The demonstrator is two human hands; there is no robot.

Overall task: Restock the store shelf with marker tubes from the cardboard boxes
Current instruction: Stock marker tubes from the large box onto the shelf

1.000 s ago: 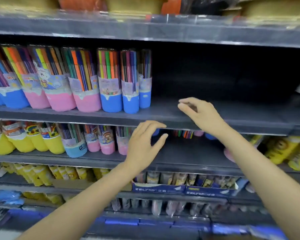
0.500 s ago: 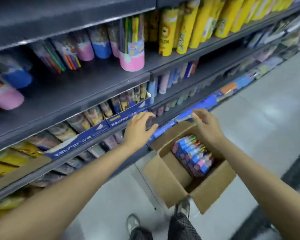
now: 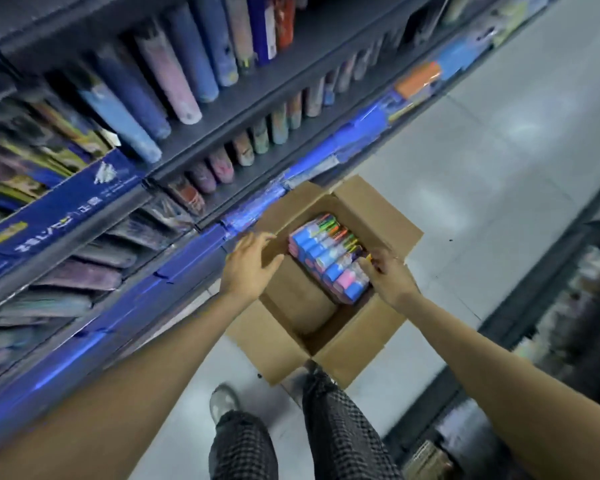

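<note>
Down at your left, the store shelf (image 3: pixel 201 140) holds rows of tubes. Your left hand (image 3: pixel 248 268) hovers with fingers spread over the open cardboard box (image 3: pixel 357 344) on the floor. Marker tubes (image 3: pixel 329 258) lie packed inside it, and your right hand (image 3: pixel 388 277) touches their near end, fingers curled; whether it grips one, you cannot tell.

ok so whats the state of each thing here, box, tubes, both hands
cardboard box: on the floor, flaps open, part empty
marker tubes: lying packed side by side at the box's far end
left hand: fingers spread over the box, holding nothing
right hand: fingertips at the tubes' edge; grip unclear
</note>
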